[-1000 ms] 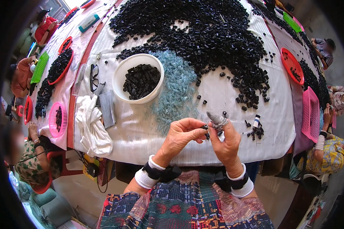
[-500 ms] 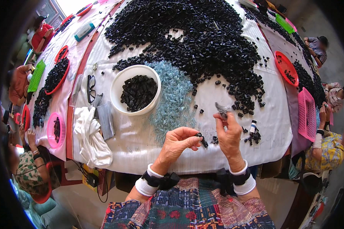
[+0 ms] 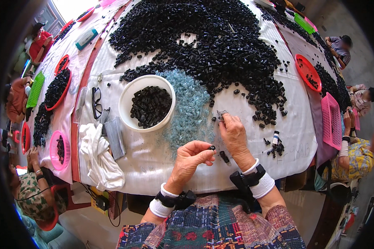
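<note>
My left hand [image 3: 192,162] pinches a small black cylindrical piece [image 3: 212,147] between thumb and fingertips, just above the cloth. To its right and slightly farther away, my right hand [image 3: 235,135] is closed on a crumpled grey scrap [image 3: 221,113], which looks like cloth or film. Between the hands lies a longer black piece with a clear tip [image 3: 224,157]. Just left of my right hand spreads a heap of pale blue, clear small pieces [image 3: 188,101]. Beyond it rises a large pile of small black pieces [image 3: 220,45].
A white bowl [image 3: 125,96] of black pieces stands to the left. Near it are eyeglasses [image 3: 96,102], a grey folded cloth [image 3: 114,137] and a white cloth [image 3: 99,159]. Right, a white-and-dark tube [image 3: 275,138] stands among black bits. Other people sit at both sides.
My right hand has moved left and slightly away with the grey scrap, to the edge of the pale blue heap. My left hand stays nearly in place, still pinching a black piece.
</note>
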`<state>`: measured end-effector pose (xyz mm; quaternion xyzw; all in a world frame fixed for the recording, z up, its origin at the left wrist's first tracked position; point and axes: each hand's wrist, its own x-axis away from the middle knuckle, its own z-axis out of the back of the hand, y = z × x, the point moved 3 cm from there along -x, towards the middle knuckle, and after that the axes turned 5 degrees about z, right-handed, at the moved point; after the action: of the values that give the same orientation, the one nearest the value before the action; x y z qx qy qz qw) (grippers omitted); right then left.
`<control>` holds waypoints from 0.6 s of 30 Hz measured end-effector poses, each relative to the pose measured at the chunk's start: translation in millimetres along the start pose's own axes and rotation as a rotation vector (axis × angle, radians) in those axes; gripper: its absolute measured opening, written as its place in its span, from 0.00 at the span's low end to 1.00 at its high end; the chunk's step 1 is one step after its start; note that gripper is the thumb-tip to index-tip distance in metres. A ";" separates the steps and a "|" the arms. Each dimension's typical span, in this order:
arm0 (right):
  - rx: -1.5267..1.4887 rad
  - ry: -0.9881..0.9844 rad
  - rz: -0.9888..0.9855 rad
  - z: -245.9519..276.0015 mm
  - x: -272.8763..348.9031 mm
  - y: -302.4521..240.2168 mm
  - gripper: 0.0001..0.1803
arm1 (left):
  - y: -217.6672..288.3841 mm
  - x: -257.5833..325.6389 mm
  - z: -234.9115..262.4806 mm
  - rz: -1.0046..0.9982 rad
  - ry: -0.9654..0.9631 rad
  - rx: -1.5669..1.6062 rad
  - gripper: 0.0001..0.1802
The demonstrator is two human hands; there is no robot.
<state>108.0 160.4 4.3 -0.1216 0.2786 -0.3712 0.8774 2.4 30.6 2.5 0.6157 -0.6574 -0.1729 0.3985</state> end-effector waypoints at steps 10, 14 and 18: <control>0.018 0.075 0.110 2.6 9.1 -2.8 0.11 | 1.2 -2.3 -6.2 -0.027 0.024 0.014 0.12; -0.444 0.105 -0.098 38.1 22.9 -15.6 0.16 | 2.3 0.1 -10.7 -0.033 0.055 -0.013 0.10; -0.523 0.187 0.004 73.3 35.1 -38.2 0.15 | 2.3 2.8 -20.7 -0.074 0.047 -0.084 0.10</control>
<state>148.0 109.1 66.1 -0.3087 0.4451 -0.2948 0.7872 16.3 33.9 17.9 0.6263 -0.6166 -0.2006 0.4328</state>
